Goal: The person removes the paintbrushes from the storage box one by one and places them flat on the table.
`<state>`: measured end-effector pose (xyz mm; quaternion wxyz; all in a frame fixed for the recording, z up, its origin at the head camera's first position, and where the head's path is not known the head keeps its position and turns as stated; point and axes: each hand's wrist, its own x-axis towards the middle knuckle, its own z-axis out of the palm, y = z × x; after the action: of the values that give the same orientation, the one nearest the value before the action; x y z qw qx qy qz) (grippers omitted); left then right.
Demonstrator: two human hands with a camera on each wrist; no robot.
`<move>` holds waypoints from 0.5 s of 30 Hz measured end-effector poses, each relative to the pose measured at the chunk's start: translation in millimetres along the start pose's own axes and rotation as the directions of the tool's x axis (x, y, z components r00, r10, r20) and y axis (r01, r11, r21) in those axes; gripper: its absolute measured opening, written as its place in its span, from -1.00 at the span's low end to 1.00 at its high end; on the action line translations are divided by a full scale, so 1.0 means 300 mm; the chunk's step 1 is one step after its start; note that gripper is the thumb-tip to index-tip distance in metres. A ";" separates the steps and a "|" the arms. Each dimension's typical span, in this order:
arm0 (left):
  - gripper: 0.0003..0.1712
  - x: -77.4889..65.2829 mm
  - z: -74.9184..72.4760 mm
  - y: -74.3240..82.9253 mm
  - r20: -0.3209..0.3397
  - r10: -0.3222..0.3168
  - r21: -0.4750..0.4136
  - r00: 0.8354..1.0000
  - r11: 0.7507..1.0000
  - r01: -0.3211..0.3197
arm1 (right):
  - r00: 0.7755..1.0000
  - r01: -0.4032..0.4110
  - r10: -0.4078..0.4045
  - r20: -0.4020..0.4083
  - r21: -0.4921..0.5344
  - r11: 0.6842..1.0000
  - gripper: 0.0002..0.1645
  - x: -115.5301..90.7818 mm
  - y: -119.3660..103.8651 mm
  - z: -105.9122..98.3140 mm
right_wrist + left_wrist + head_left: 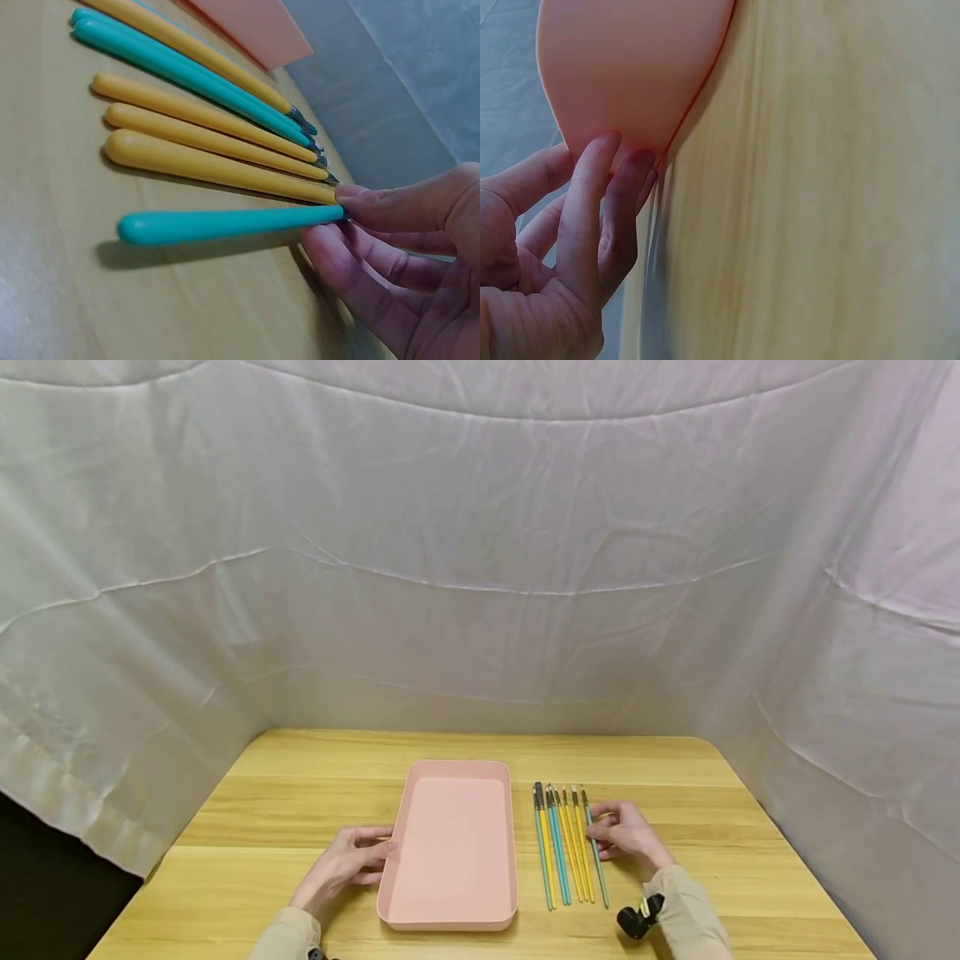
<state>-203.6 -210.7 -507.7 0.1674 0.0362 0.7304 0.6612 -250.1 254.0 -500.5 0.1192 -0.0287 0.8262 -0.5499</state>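
A shallow pink tray (454, 852) lies on the wooden table in the head view. My left hand (351, 864) holds its left side, the thumb at the rim and fingers against the outer wall (630, 82). To the tray's right, several yellow and teal paintbrushes (564, 843) lie side by side, bristles toward the far edge. My right hand (628, 835) pinches the rightmost teal paintbrush (225, 225) between thumb and fingers. In the right wrist view its rounded handle end is lifted slightly, with a shadow under it. The fingers hide its bristles there.
The wooden table (315, 785) has rounded far corners. Pale grey cloth (480, 635) hangs behind it and along both sides. A small black device (640, 918) is strapped at the right wrist. A yellow paintbrush (217, 166) lies right beside the pinched one.
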 end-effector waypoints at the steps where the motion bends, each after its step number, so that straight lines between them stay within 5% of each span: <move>1: -0.33 -0.001 0.000 0.001 0.001 0.000 0.000 1.000 1.000 0.000 | 1.000 -0.005 0.005 -0.019 -0.014 1.000 -0.50 0.000 -0.003 0.005; 15: -0.33 0.001 0.004 0.002 0.002 0.012 -0.019 1.000 1.000 -0.012 | 0.988 -0.056 0.010 -0.157 -0.292 0.955 -0.60 0.007 -0.040 0.048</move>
<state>-203.6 -209.4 -507.2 0.1648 0.0396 0.7235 0.6692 -249.9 235.8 -495.1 0.0590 0.0102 0.9061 -0.4188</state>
